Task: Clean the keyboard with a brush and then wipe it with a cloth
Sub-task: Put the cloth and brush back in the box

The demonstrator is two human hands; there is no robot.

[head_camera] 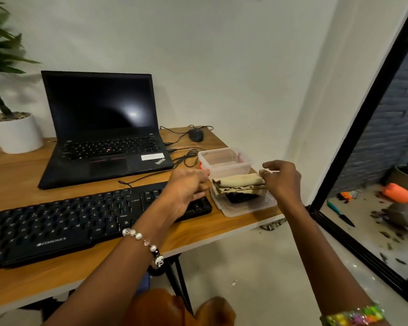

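The desk [21, 170] has a smooth, warm wood-grain top. The keyboard [57, 222] is matt black plastic, and the laptop [104, 128] is matt black too, with a glossy screen. The container [225, 161] and the lid [245, 205] are clear, smooth plastic. The folded cloth [238, 183] looks like soft beige woven fabric.

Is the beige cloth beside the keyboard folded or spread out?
Folded. The cloth is a compact layered bundle on the clear lid, with the left hand and right hand at its ends.
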